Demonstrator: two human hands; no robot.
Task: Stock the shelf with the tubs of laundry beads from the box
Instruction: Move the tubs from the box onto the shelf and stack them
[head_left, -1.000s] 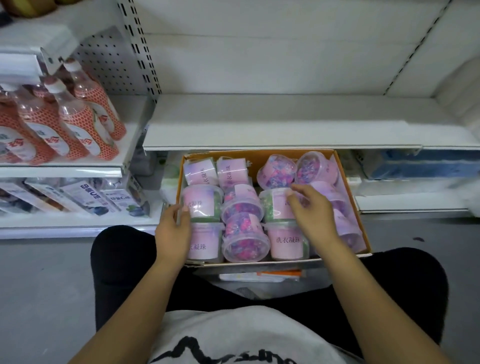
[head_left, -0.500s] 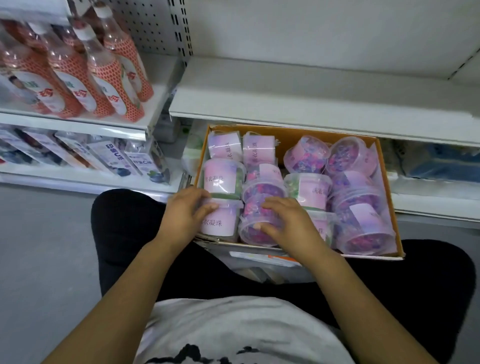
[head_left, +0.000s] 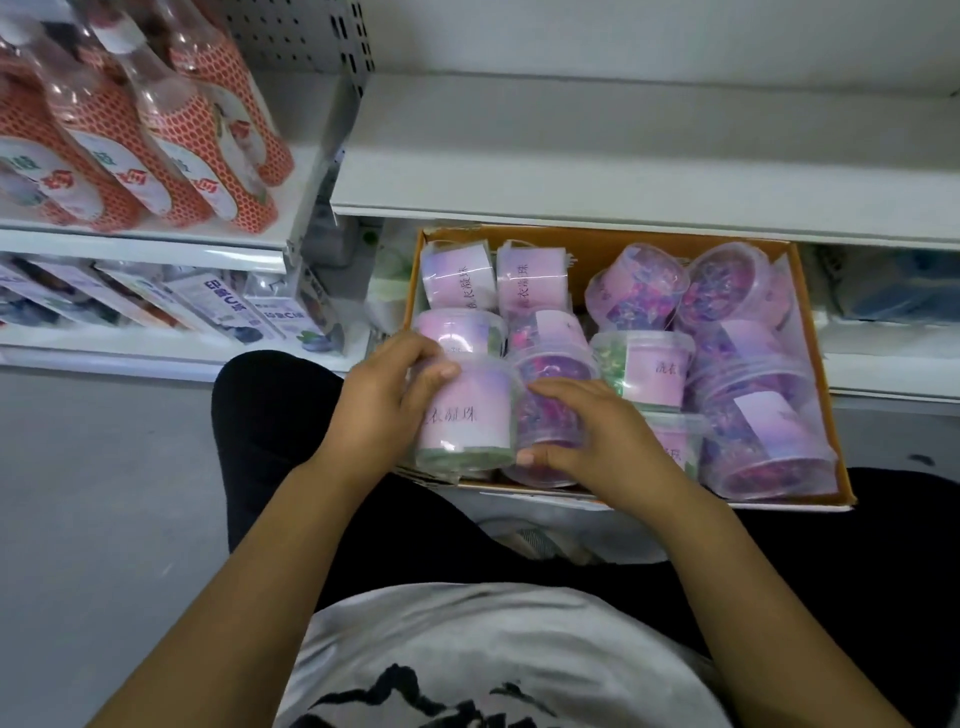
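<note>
Pick-up phase, and it's a two-handed grab at the near-left corner of the box. The left hand is wrapped round a pink-labelled tub at seven o'clock in the box, thumb across its label. Just beside it, the right hand curls over a purple-bead tub at six o'clock. Neither tub looks clear of its neighbours yet. The next move, I'd say, is a straight lift out, then up and forward to twelve o'clock, where the white shelf waits bare, tubs set upright.

Now the containers. Far left, at ten o'clock, bottles with red honeycomb labels stand above flat cartons. The cardboard box sits on the person's lap, packed with clear tubs. Most hold pink and purple beads; a green-bead tub sits at its centre. Two tubs at one o'clock lie tipped on their sides.
</note>
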